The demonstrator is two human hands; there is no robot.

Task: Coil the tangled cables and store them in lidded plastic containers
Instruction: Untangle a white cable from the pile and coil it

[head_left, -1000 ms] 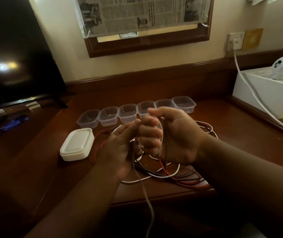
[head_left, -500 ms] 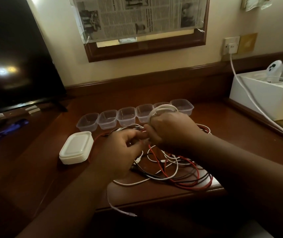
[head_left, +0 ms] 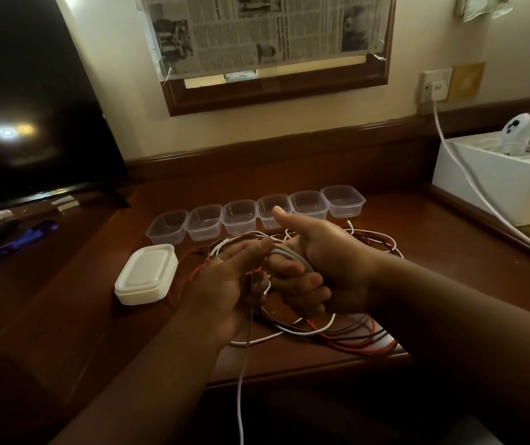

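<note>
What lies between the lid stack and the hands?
In the head view, only red cable loops on bare desk between the lid stack and left hand.

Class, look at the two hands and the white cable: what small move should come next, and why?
Probably another turn: the left hand should feed more white cable around the right hand. Several loops already wrap its fingers, yet a long tail hangs past the desk edge.

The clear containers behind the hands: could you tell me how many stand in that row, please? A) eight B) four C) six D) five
C: six open clear containers stand side by side in one row on the desk, behind the right hand and the left hand.
</note>
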